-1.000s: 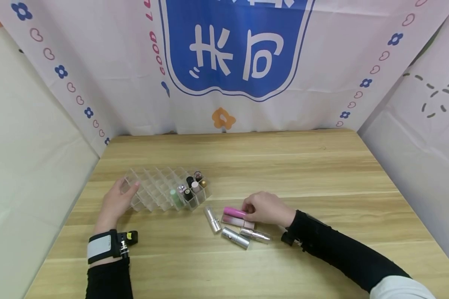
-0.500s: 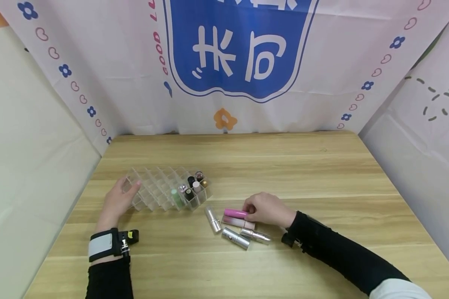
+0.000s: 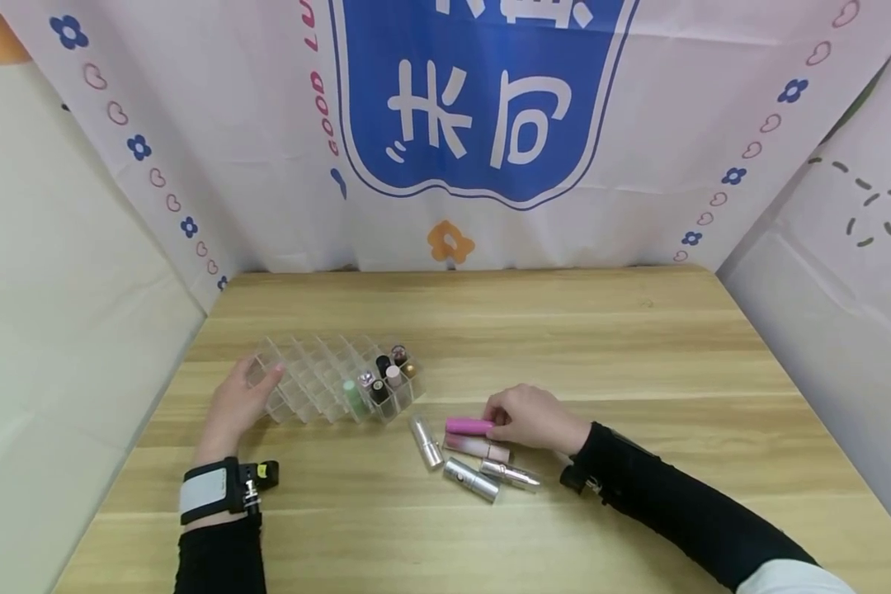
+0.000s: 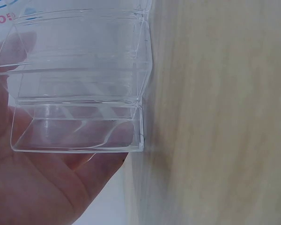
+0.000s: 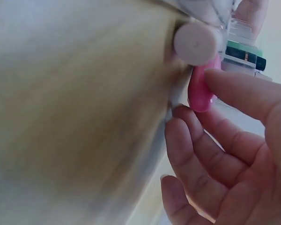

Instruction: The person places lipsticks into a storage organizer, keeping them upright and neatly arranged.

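My left hand (image 3: 256,384) holds the left end of a clear plastic organizer (image 3: 308,381) on the wooden table; in the left wrist view its empty compartments (image 4: 79,84) sit between my thumb and fingers. Several lipsticks (image 3: 388,375) stand in the organizer's right end, one of them pale green (image 3: 351,394). My right hand (image 3: 493,422) pinches the right end of a pink lipstick tube (image 3: 468,426), which lies just above a pale pink tube (image 3: 477,447). The right wrist view shows my fingertips closed on the pink tube (image 5: 200,91).
Three silver lipsticks lie loose near my right hand: one upright-angled (image 3: 425,440), one thick (image 3: 471,479), one slim (image 3: 518,473). A printed cloth backdrop (image 3: 483,124) hangs behind the table (image 3: 601,346), and white walls close in on both sides.
The view has shifted slightly; both hands and the pink tube stay where they were.
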`<action>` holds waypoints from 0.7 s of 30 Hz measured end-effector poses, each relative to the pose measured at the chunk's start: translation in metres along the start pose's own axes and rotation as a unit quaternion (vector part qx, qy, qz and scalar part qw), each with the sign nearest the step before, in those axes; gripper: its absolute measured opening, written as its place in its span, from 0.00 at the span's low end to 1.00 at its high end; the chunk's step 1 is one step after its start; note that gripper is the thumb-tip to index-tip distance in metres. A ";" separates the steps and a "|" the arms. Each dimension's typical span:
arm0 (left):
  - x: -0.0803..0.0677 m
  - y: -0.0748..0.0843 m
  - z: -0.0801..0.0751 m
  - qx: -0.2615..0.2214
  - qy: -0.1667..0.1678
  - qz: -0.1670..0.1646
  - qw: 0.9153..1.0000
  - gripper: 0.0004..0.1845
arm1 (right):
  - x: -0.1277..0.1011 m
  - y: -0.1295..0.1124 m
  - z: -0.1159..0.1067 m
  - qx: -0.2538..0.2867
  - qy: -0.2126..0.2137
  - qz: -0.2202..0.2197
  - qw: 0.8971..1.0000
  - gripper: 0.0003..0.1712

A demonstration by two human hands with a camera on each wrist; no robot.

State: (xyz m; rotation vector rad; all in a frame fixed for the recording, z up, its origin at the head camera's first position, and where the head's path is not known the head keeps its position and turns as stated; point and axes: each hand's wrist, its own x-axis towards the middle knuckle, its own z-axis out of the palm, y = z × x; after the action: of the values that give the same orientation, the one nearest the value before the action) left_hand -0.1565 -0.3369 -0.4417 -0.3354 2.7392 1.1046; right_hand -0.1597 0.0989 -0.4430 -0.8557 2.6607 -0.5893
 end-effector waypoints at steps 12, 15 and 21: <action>-0.001 -0.002 0.000 -0.007 0.000 -0.006 1.000 0.51 | 0.000 -0.005 -0.012 0.024 0.033 -0.016 0.999 0.06; -0.001 -0.003 0.001 -0.006 0.000 -0.007 1.000 0.51 | 0.001 -0.007 -0.015 0.024 0.052 -0.024 0.998 0.06; -0.002 -0.002 0.001 -0.005 0.000 -0.008 1.000 0.52 | 0.006 -0.012 -0.023 0.036 0.074 -0.020 0.996 0.07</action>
State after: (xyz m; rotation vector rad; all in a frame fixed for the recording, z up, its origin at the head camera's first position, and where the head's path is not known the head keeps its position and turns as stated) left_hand -0.1544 -0.3372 -0.4432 -0.3583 2.7261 1.1153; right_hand -0.1670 0.0930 -0.4185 -0.8782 2.7391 -0.7810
